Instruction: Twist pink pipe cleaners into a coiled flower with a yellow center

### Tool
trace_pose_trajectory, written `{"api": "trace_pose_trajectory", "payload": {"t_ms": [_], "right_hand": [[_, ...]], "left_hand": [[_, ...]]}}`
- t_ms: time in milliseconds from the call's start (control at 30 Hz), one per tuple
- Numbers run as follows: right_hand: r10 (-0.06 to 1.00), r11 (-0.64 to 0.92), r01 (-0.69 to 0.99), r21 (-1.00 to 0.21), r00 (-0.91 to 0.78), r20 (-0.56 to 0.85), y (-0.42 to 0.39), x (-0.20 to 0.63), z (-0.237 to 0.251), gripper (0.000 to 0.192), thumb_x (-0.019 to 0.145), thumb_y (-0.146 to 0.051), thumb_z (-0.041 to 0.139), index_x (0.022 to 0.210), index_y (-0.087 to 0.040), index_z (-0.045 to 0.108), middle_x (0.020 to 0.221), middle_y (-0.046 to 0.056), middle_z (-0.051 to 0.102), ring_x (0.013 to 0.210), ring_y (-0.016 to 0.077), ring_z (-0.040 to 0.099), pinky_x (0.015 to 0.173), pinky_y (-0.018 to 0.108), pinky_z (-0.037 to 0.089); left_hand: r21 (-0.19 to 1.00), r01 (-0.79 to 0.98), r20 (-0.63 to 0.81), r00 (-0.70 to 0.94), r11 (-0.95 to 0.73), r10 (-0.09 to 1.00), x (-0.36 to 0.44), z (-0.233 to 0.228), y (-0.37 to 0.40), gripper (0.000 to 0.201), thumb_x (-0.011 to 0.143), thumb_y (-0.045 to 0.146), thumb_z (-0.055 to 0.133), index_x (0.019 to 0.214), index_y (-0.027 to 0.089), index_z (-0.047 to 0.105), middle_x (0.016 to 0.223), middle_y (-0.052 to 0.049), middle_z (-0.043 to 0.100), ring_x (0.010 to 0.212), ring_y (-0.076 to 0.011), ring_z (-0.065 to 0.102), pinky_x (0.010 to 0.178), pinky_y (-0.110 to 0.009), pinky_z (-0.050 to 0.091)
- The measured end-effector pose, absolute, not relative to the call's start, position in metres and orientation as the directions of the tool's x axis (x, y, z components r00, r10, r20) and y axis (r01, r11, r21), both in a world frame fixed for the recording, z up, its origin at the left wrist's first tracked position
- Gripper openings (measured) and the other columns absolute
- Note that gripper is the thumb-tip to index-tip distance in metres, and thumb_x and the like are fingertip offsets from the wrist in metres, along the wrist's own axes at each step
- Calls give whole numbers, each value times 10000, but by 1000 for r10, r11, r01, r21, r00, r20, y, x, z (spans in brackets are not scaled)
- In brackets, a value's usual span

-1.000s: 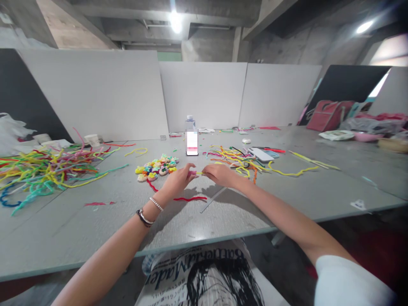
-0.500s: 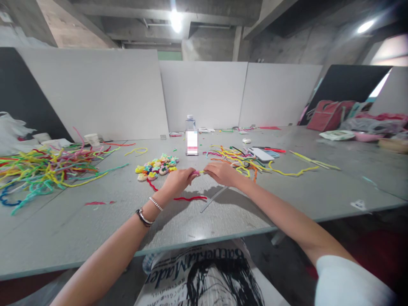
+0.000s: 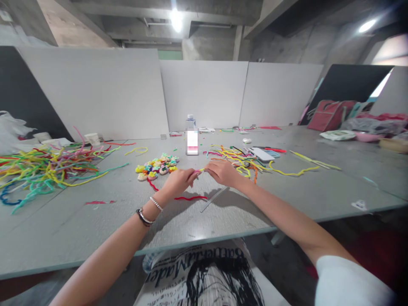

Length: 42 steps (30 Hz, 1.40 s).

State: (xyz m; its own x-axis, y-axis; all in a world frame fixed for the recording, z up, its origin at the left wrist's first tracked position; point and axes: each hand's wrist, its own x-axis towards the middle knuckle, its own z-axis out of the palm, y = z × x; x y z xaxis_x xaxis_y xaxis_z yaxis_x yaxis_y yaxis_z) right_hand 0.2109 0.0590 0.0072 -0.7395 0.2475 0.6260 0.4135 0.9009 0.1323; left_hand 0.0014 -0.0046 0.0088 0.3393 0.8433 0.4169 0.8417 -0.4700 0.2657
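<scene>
Between my two hands, above the grey table, is a small piece of pink and yellow pipe cleaner (image 3: 201, 170), mostly hidden by fingers. My left hand (image 3: 181, 180) is closed in a pinch on its pink end. From the other side my right hand (image 3: 220, 171) pinches the yellow end. Under the hands a red pipe cleaner (image 3: 191, 198) lies on the table. Beside it, a thin grey strip (image 3: 213, 199) runs up toward my right wrist. Just left of my left hand sits a cluster of small colourful flower-shaped pieces (image 3: 156, 167).
A tangled heap of pipe cleaners (image 3: 54, 165) covers the left side of the table (image 3: 105, 238). More yellow pipe cleaners (image 3: 293, 172) and a white phone (image 3: 262, 154) lie to the right. A bottle (image 3: 191, 142) stands upright ahead, before white panels (image 3: 204, 93).
Both hands stay in nearly the same place, still pinching the pipe cleaner piece. Only slight finger movement shows; the things on the table have not moved.
</scene>
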Motion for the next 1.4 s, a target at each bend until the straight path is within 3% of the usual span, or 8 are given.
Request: {"api": "trace_pose_trajectory", "payload": {"t_ms": [467, 633, 967, 1400], "right_hand": [[167, 928, 332, 171, -779, 605, 61, 211, 4, 257, 936, -249, 361, 947, -164, 603, 850, 78, 657, 787, 166, 579, 679, 265, 396], [189, 904, 381, 195, -765, 616, 61, 213, 7, 268, 937, -255, 358, 944, -166, 611, 866, 77, 663, 807, 167, 584, 698, 270, 399], [168, 890, 383, 245, -778, 605, 61, 216, 11, 260, 929, -240, 371, 926, -158, 617, 836, 66, 656, 779, 162, 573, 700, 268, 388], [95, 865, 340, 370, -834, 544, 57, 214, 10, 284, 939, -249, 352, 893, -158, 617, 740, 48, 620, 692, 133, 529, 610, 249, 310]], "left_hand": [[179, 834, 415, 417, -522, 808, -1, 6, -4, 461, 935, 470, 276, 760, 185, 593, 615, 4, 660, 579, -122, 600, 525, -210, 310], [140, 832, 432, 436, -536, 789, -2, 5, -3, 357, 898, 478, 397, 798, 189, 581, 646, 5, 677, 597, -132, 616, 507, -212, 289], [107, 849, 467, 417, -518, 780, 0, 6, -5, 433, 918, 474, 339, 723, 172, 579, 609, -17, 659, 560, -128, 597, 496, -215, 279], [37, 866, 399, 444, -498, 802, -2, 6, -4, 519, 922, 503, 277, 680, 159, 581, 599, -52, 640, 547, -139, 574, 497, -225, 267]]}}
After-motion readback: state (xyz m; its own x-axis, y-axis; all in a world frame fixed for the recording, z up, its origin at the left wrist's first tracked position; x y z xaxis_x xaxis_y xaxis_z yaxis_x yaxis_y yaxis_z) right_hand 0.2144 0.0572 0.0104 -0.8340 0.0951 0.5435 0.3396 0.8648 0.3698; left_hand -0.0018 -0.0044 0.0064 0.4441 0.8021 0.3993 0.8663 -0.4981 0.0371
